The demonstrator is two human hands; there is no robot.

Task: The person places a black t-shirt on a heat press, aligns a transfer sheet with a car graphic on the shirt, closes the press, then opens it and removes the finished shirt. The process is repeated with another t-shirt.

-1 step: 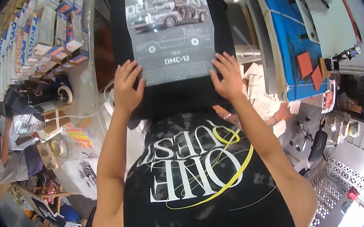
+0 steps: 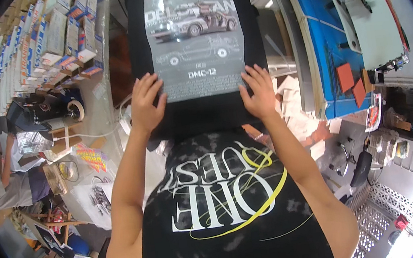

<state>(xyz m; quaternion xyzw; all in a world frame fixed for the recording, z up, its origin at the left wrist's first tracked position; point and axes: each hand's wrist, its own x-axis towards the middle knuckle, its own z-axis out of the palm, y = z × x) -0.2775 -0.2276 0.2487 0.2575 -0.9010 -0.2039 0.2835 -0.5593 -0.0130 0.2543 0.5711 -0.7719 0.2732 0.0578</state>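
Note:
A printed grey film sheet with car pictures and lettering lies on a black fabric stretched over a padded board at the top middle. My left hand rests open at the sheet's lower left, fingers spread over its edge and the black fabric. My right hand lies open at the lower right edge in much the same way, thumb pointing inward. Neither hand grips anything. Below them is my own black patterned sleeveless top.
Long stacked boxes and a tape roll sit at the left. A blue board with orange squares and metal fittings stands at the right, above an office chair. Another person's arm shows at the far left.
The board, sheet and both my hands appear slightly lower in the picture, along with the surroundings. My hands remain open at the same places on the sheet.

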